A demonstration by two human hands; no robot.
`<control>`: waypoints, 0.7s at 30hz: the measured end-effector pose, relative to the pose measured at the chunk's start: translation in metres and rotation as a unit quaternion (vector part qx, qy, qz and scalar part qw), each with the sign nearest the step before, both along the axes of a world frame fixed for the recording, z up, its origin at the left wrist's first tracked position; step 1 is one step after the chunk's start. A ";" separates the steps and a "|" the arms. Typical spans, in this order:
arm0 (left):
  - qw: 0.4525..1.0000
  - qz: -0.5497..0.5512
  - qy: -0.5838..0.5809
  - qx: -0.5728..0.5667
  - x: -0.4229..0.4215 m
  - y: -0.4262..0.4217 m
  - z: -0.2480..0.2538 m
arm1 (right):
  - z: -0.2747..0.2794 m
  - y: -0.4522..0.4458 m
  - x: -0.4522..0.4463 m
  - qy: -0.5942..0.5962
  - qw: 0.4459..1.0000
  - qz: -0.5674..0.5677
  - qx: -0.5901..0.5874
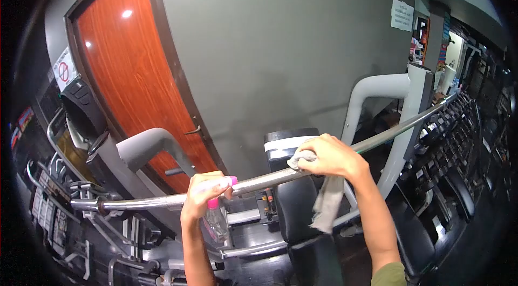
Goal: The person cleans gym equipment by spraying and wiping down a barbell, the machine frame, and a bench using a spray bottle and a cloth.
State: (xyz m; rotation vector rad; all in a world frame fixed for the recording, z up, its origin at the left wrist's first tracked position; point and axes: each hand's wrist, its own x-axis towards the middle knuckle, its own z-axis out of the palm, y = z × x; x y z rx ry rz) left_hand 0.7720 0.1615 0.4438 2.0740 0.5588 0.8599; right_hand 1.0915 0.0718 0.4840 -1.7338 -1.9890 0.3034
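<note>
A long metal barbell (270, 180) runs across the view in front of me, over a black padded bench (300, 216). My right hand (333, 157) is closed round a grey cloth (329, 205), which touches the bar right of the middle; its loose end hangs below. Left of it, at the bar, my left hand (200, 193) grips a clear spray bottle (217, 222) with a pink spray head. The bottle's body hangs beneath my fingers, in front of the rack. Whether my left fingers also touch the bar is hidden.
Grey rack posts (406, 108) stand on either side of the bench. A reddish wooden door (129, 65) is at the left of a dark grey wall (270, 48). Several dumbbells (448, 129) line a rack at the right, with gym machines (81, 199) at the left.
</note>
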 end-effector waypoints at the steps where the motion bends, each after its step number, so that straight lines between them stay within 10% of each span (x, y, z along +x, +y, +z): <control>1: 1.000 0.005 0.002 0.002 0.003 -0.002 0.002 | 0.002 -0.001 -0.004 -0.018 1.000 -0.009 -0.002; 9: 0.999 0.029 -0.029 -0.027 0.040 -0.007 0.010 | -0.014 0.008 -0.064 -0.013 0.989 0.113 0.095; 21: 0.996 -0.041 -0.036 -0.070 0.074 -0.004 0.012 | -0.015 -0.037 -0.025 0.009 0.990 -0.105 0.094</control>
